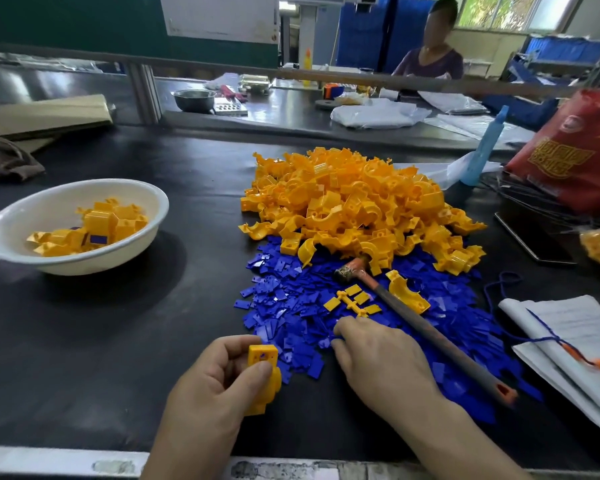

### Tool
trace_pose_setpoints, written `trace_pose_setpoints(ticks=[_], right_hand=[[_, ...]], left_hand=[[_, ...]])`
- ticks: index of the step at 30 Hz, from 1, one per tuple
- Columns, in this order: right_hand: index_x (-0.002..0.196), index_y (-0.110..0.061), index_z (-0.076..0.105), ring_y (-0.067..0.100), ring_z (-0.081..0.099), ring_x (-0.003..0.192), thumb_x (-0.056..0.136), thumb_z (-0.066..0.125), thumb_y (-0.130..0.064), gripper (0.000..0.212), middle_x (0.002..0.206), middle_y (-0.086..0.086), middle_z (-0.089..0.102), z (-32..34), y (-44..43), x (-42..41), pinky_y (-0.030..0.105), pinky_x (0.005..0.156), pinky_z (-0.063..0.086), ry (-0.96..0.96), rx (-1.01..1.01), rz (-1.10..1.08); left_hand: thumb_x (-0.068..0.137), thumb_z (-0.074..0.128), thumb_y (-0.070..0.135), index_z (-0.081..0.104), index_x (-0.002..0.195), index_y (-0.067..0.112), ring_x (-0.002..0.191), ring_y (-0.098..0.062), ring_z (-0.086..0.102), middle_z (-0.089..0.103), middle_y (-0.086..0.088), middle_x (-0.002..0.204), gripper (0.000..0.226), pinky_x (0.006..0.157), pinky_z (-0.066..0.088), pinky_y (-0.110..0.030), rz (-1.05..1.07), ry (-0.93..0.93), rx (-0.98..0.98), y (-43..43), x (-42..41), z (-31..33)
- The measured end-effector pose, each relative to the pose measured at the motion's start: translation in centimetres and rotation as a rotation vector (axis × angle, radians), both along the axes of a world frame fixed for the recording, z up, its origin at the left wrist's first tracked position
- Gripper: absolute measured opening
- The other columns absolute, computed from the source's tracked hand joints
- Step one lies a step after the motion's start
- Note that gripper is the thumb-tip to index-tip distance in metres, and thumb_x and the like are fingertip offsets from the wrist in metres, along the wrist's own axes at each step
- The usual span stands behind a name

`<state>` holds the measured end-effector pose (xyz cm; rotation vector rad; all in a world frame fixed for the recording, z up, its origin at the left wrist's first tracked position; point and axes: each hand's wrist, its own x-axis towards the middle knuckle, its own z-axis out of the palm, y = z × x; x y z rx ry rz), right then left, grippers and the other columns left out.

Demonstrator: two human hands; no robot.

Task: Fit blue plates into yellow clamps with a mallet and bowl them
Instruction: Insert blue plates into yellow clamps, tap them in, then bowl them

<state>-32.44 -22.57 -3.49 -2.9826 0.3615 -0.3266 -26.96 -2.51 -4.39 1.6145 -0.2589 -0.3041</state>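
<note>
Left hand (219, 379) was gripping one yellow plastic clamp (262, 372), thumb across its front, at 6 o'clock on the black table (84, 341). Right hand (381, 355) sat knuckles-up on the scattered flat blue plastic plates (291, 299) with its fingertips tucked under, so I couldn't tell if it had pinched one. The dark-handled mallet (430, 330) lay at its 2 o'clock, head half buried under the heap of yellow clamps (354, 202). The white bowl (153, 199) at 10 o'clock held a few clamps.

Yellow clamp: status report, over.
Left hand grips a yellow clamp. Right hand down on the blue plates, pinch unclear. Mallet lies on them, untouched. Nothing seen between clamp and bowl.
</note>
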Motion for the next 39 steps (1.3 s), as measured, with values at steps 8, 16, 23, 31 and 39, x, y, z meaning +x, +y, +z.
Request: trace_pose_setpoints(ticks=[8,16,23,31,39], right_hand=[[0.094,-0.029,0.058,0.009,0.061,0.075,0.098,0.041,-0.042,0.022,0.082,-0.011,0.065,0.3,-0.3,-1.2,0.025,0.062,0.046,-0.154,0.132,0.008],[0.081,-0.033,0.065,0.009,0.060,0.049,0.089,0.061,-0.032,0.009,0.064,0.001,0.066,3.5,1.9,-2.9,0.017,0.048,0.049,-0.173,0.940,0.001],[0.100,-0.041,0.062,-0.002,0.061,0.073,0.091,0.059,-0.028,0.016,0.086,-0.027,0.060,3.7,3.8,-3.8,0.006,0.060,0.043,-0.206,0.752,0.218],[0.090,-0.040,0.060,0.001,0.061,0.061,0.086,0.066,-0.027,0.015,0.073,-0.021,0.062,3.6,4.0,-4.1,0.008,0.054,0.043,-0.208,0.863,0.180],[0.098,-0.047,0.062,0.007,0.063,0.072,0.086,0.067,-0.026,0.025,0.090,-0.008,0.066,3.5,4.5,-4.0,0.021,0.063,0.054,-0.096,1.196,0.089]], left_hand=[[0.082,0.072,0.014,0.070,0.091,0.040,0.069,-0.010,0.070,0.072,-0.001,0.077,0.028,0.056,0.057,-0.024,0.015,-0.027,0.088,-0.2,-0.2,0.0],[0.072,0.077,0.022,0.070,0.097,0.025,0.067,-0.009,0.071,0.075,-0.002,0.077,0.026,0.052,0.052,-0.015,-0.034,0.023,0.021,-0.5,-0.2,1.2],[0.055,0.075,0.033,0.073,0.094,0.020,0.071,-0.018,0.072,0.076,-0.011,0.081,0.041,0.056,0.054,-0.019,-0.146,0.081,-0.109,-1.3,-1.3,2.4],[0.068,0.077,0.030,0.076,0.089,0.025,0.064,-0.016,0.069,0.075,-0.013,0.080,0.022,0.053,0.052,-0.020,-0.166,0.134,-0.160,-1.4,-2.0,2.5],[0.067,0.066,0.032,0.075,0.086,0.032,0.067,-0.017,0.071,0.076,-0.007,0.080,0.021,0.057,0.054,-0.023,-0.144,0.060,-0.061,-1.1,-2.4,2.4]])
